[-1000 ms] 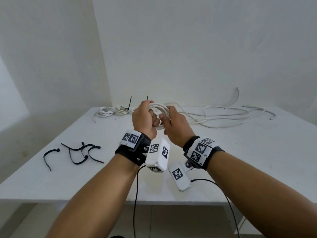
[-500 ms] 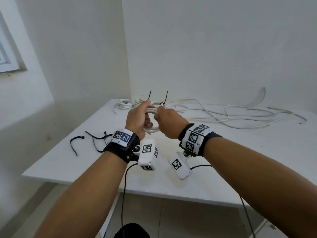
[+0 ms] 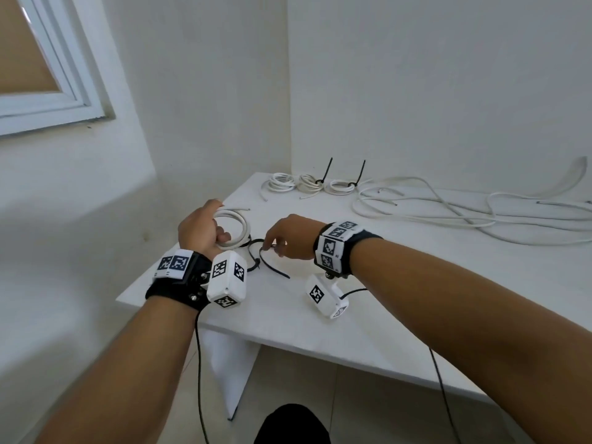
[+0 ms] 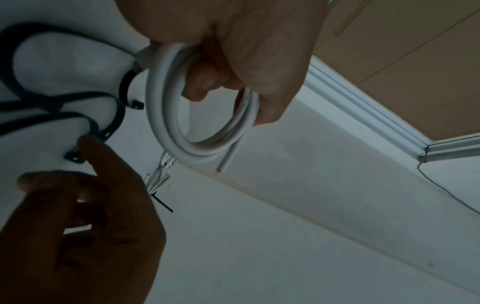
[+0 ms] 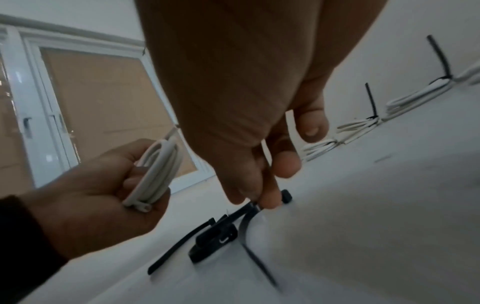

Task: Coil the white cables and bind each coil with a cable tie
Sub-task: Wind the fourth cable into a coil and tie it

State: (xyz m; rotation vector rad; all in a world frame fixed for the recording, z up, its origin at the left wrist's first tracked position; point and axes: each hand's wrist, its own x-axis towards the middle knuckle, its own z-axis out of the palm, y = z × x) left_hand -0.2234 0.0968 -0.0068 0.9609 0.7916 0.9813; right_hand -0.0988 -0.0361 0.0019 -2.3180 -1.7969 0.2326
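My left hand (image 3: pixel 211 230) grips a small coil of white cable (image 3: pixel 239 223) just above the table's left end; its fingers curl through the loops (image 4: pixel 179 115). One cut end of the coil sticks out (image 4: pixel 225 162). To the right of the coil, my right hand (image 3: pixel 273 248) reaches down to a small heap of black cable ties (image 3: pixel 254 262). Its thumb and forefinger pinch one black cable tie (image 5: pixel 246 224) near its head, while the tie's tail still lies on the table. The coil in my left hand (image 5: pixel 158 174) has no tie on it.
Three small white coils (image 3: pixel 309 183) lie in a row at the table's back left; black tie tails (image 3: pixel 328 169) stand up from two of them. Several loose white cables (image 3: pixel 448 209) sprawl across the back right. The white table's left edge (image 3: pixel 179 251) is right beside my left hand.
Both hands have moved left across the table. My right hand has let go of the coil and come down on the black ties. My left hand alone holds the coil now.
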